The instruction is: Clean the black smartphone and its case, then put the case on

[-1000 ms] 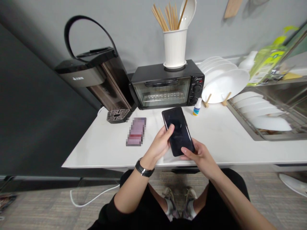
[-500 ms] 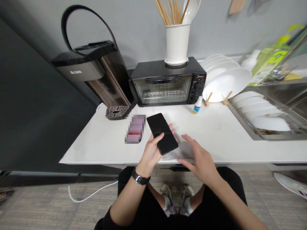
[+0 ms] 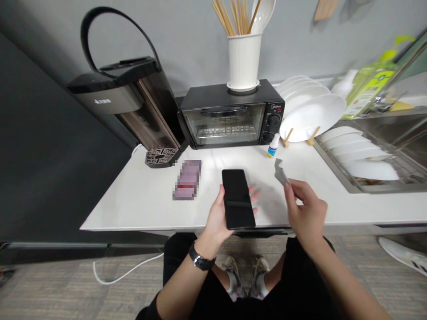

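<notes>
A black smartphone [image 3: 238, 198] lies screen up across the palm of my left hand [image 3: 216, 218], held over the front of the counter. Fingertips show past its right edge, and a dark watch is on that wrist. My right hand [image 3: 305, 209] pinches a small, limp grey cloth [image 3: 281, 172] between thumb and fingers, to the right of the phone and apart from it. Behind the cloth, a little white spray bottle [image 3: 272, 146] with a blue and yellow label stands upright. Left of the phone lies a pixelated pinkish rectangular item [image 3: 187, 179].
A black toaster oven [image 3: 227, 122] carries a white cup [image 3: 244, 60] of chopsticks. A water dispenser [image 3: 133, 106] stands left. White plates [image 3: 313, 113] in a wooden rack and a sink [image 3: 363, 180] with bowls are at right. The white counter [image 3: 143, 204] ends just before my legs.
My left hand has shifted right and nearer with the phone, its thumb now at the edge instead of over the screen. My right hand has moved right and now pinches the grey cloth.
</notes>
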The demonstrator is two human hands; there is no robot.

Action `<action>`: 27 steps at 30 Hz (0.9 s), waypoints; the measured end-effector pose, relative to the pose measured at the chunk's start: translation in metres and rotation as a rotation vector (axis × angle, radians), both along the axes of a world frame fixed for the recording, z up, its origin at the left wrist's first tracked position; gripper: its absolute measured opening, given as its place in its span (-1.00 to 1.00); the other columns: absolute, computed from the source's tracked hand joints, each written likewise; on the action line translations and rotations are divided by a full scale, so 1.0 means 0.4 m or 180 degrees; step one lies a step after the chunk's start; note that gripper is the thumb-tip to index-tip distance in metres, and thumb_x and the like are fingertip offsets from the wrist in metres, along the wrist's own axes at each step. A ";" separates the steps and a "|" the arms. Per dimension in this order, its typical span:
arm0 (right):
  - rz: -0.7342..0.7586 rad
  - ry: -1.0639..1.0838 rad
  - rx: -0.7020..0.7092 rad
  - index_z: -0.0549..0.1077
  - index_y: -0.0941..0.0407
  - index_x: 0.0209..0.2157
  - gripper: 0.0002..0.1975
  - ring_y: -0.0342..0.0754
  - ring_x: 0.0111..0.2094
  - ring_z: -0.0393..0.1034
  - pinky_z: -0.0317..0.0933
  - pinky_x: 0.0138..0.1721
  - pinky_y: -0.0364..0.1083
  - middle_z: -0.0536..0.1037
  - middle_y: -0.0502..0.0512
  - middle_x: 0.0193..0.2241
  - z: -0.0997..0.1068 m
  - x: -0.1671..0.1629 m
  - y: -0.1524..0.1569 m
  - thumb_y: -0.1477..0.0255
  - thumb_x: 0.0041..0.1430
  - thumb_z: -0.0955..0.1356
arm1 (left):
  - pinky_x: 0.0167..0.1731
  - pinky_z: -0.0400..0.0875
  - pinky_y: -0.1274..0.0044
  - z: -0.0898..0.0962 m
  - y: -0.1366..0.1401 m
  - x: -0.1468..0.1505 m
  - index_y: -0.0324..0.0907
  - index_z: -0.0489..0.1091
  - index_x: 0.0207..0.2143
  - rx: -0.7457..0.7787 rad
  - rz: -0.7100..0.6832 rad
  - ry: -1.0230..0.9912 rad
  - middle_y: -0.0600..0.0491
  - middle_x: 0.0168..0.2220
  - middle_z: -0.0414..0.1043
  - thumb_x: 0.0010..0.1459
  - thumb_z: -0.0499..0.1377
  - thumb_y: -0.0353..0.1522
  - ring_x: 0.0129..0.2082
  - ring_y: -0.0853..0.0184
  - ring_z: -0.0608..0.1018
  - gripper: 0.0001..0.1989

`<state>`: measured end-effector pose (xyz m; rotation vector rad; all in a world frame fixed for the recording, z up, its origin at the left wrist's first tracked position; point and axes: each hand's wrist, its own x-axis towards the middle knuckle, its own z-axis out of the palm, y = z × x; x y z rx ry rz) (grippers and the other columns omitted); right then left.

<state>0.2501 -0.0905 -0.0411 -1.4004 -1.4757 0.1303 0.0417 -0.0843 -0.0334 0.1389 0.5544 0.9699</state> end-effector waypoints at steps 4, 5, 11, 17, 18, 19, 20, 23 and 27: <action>0.1482 -0.1008 -0.0291 0.37 0.15 0.34 -0.52 0.14 0.31 0.40 0.37 0.30 0.17 0.45 0.27 0.32 0.017 -0.106 0.004 0.29 0.52 0.23 | 0.35 0.33 0.29 -0.003 -0.002 0.063 -0.27 0.45 0.25 -0.0103 0.0173 -0.0024 -0.18 0.12 0.61 0.53 -0.09 -0.01 0.26 0.10 0.55 -0.37; 0.1755 -0.1254 -0.0364 0.25 0.18 0.42 -0.43 0.16 0.42 0.23 0.25 0.38 0.22 0.31 0.30 0.40 0.014 -0.122 -0.009 0.25 0.51 0.24 | 0.36 0.32 0.32 -0.005 0.001 0.070 -0.27 0.48 0.21 -0.0092 0.0315 0.0024 -0.16 0.08 0.63 0.53 -0.09 -0.01 0.24 0.12 0.57 -0.38; 0.1982 -0.1727 -0.0434 -0.34 0.13 0.55 0.10 0.21 0.53 -0.10 0.13 0.43 0.30 -0.02 0.32 0.53 0.003 -0.112 -0.041 -0.08 0.34 0.34 | 0.35 0.34 0.30 -0.007 -0.005 0.080 -0.34 0.53 0.14 -0.0013 0.0379 0.0232 -0.23 0.09 0.62 0.50 -0.07 0.02 0.19 0.06 0.61 -0.34; 0.1946 -0.1790 -0.0284 -0.40 0.23 0.54 0.29 0.27 0.53 -0.12 0.11 0.43 0.33 0.00 0.40 0.52 0.001 -0.118 -0.067 -0.29 0.19 0.29 | 0.29 0.41 0.32 0.023 0.028 0.087 -0.29 0.57 0.08 0.0017 0.0380 0.0504 -0.17 0.08 0.64 0.49 -0.03 0.04 0.16 0.08 0.63 -0.36; 0.2010 -0.1840 -0.0246 -0.38 0.24 0.54 0.31 0.27 0.53 -0.09 0.13 0.43 0.32 0.04 0.41 0.51 -0.004 -0.119 -0.075 -0.30 0.17 0.30 | 0.29 0.41 0.28 0.025 0.036 0.087 -0.32 0.58 0.07 -0.0070 0.0219 0.0530 -0.20 0.06 0.64 0.46 -0.04 0.10 0.13 0.05 0.64 -0.29; 0.1997 -0.1864 -0.0222 -0.36 0.25 0.54 0.30 0.28 0.52 -0.06 0.14 0.42 0.31 0.07 0.41 0.50 -0.008 -0.116 -0.078 -0.29 0.17 0.31 | 0.29 0.41 0.26 0.026 0.040 0.088 -0.33 0.57 0.07 -0.0059 0.0158 0.0530 -0.21 0.06 0.64 0.44 -0.05 0.13 0.13 0.03 0.64 -0.26; 0.1895 -0.1853 -0.0218 -0.34 0.25 0.54 0.27 0.28 0.52 -0.04 0.15 0.42 0.32 0.08 0.41 0.49 -0.011 -0.111 -0.073 -0.26 0.20 0.32 | 0.30 0.40 0.28 0.024 0.041 0.090 -0.32 0.56 0.08 -0.0013 0.0205 0.0552 -0.20 0.07 0.63 0.46 -0.04 0.09 0.15 0.06 0.63 -0.30; 0.1508 -0.1662 -0.0239 -0.24 0.21 0.55 0.09 0.27 0.50 0.01 0.16 0.40 0.34 0.09 0.40 0.49 -0.009 -0.093 -0.031 -0.13 0.33 0.31 | 0.33 0.35 0.39 0.013 0.031 0.099 -0.24 0.53 0.15 0.0120 0.0305 0.0651 -0.10 0.12 0.62 0.50 0.02 -0.04 0.21 0.16 0.59 -0.47; 0.1695 -0.1444 0.0111 0.06 0.17 0.51 -0.14 0.21 0.41 0.23 0.26 0.37 0.26 0.32 0.35 0.39 -0.008 -0.089 -0.003 0.04 0.39 0.36 | 0.21 0.48 0.31 0.006 0.069 0.086 -0.30 0.56 0.07 0.0321 0.0349 0.0807 -0.19 -0.04 0.67 0.50 -0.07 0.03 0.03 0.08 0.69 -0.36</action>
